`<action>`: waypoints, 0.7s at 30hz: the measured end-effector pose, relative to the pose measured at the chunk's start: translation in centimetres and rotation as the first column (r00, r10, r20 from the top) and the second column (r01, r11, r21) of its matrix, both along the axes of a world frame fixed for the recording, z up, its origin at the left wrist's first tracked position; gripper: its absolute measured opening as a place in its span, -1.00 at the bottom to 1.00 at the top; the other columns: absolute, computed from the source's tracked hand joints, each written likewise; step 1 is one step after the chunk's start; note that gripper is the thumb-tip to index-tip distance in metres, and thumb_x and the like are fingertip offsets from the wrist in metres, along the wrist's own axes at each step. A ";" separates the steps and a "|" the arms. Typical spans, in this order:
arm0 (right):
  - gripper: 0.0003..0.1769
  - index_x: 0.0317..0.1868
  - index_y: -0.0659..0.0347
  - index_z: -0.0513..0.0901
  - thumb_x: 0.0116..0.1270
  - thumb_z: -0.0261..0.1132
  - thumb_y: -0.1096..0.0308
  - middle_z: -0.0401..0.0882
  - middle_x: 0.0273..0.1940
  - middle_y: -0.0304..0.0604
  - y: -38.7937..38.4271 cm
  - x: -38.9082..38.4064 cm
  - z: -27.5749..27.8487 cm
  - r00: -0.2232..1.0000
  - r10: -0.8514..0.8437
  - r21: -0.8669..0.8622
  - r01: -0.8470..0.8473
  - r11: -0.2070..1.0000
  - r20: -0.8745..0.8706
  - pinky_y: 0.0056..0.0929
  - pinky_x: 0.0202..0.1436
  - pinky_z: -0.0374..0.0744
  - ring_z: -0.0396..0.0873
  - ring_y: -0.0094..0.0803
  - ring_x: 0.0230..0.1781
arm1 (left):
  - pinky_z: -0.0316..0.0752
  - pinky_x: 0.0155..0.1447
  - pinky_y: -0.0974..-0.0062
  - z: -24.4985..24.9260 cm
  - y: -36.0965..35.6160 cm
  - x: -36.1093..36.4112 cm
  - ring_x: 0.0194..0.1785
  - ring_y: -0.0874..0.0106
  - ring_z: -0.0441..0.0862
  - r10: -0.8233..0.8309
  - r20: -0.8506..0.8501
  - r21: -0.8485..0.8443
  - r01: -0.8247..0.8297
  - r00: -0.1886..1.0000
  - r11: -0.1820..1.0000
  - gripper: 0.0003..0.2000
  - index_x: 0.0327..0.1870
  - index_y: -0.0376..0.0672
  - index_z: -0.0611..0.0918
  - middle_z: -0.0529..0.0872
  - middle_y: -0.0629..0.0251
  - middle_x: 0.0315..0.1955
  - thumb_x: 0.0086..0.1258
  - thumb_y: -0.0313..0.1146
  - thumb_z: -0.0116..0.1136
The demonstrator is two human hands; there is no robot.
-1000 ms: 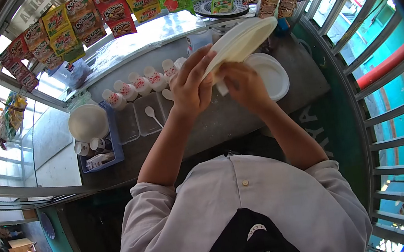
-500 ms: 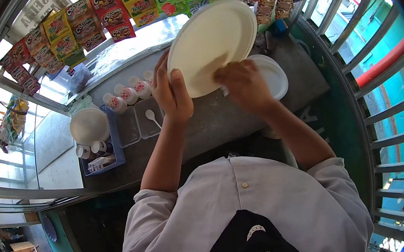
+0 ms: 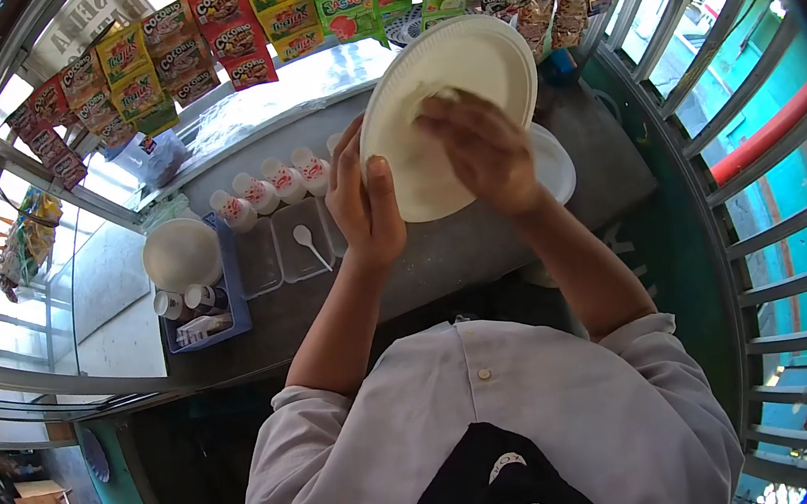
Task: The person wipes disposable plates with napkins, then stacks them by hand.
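Note:
My left hand point(image 3: 369, 201) grips a large cream plate point(image 3: 424, 174) by its left rim, thumb on the near face and the other fingers around the edge. The plate is tilted up above the counter. Across its inner face lies my right hand point(image 3: 486, 146), fingers bent and pressed to the surface, slightly blurred. Something pale shows at those fingertips, too hidden to name. Behind the right wrist, a second white plate point(image 3: 554, 168) rests on the counter, partly covered.
On the dark counter point(image 3: 426, 274) stand printed cups point(image 3: 284, 178), clear trays point(image 3: 275, 253) and a white spoon point(image 3: 310, 243). A blue basket point(image 3: 237, 308) holds a white bowl point(image 3: 182, 252) and small containers. Drink sachets point(image 3: 229, 17) hang in front; metal bars point(image 3: 712, 138) close the right side.
The plate has shifted a little right and down in my left hand. My right hand has moved up across its face, from the lower part toward the middle.

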State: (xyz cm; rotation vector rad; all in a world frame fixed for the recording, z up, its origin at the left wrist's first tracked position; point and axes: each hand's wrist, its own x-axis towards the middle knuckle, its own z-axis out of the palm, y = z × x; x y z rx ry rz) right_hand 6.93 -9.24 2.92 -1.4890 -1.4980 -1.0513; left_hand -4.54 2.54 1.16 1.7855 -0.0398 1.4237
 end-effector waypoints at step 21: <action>-0.73 -0.22 0.04 0.71 -0.01 0.34 0.40 0.65 -0.05 -0.34 -0.3 -2.6 -1.8 0.994 0.101 -0.257 -0.111 0.960 -0.052 -0.30 0.10 0.54 0.55 -0.36 0.05 | 0.39 0.11 0.45 -0.9 0.8 -0.5 -0.01 0.41 0.54 -0.090 -0.071 -0.338 0.061 0.993 0.939 -0.62 0.15 -0.36 0.48 0.61 0.13 -0.07 0.54 -0.22 -0.12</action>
